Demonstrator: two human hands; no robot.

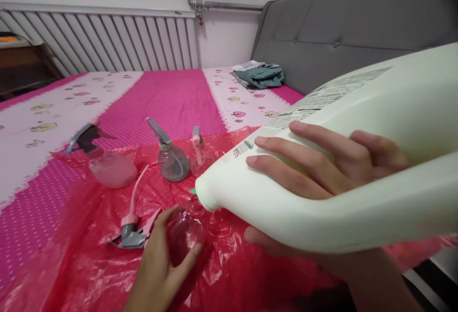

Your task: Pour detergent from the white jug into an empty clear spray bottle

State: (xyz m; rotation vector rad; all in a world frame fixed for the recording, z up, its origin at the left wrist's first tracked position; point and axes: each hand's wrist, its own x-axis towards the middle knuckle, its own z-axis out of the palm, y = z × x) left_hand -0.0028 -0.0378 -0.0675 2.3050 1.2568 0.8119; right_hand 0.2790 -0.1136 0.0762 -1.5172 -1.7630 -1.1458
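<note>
Left hand (pixel 170 250): fingers are gripping a clear bottle (pixel 184 233), well in from the far edge of the red sheet (pixel 103 274), seemingly steadying it. Right hand (pixel 336 164): spread fingers are clasping the tilted white jug (pixel 375 107), presumably aiming its mouth.

The left grip (pixel 161 257) stands low in the view, its thumb (pixel 186 264) and forefinger bent in a curve, the tips apart. The right grip (pixel 338 169) is spread wide, four fingers (pixel 291 176) pointing leftward above, the thumb underneath.
</note>
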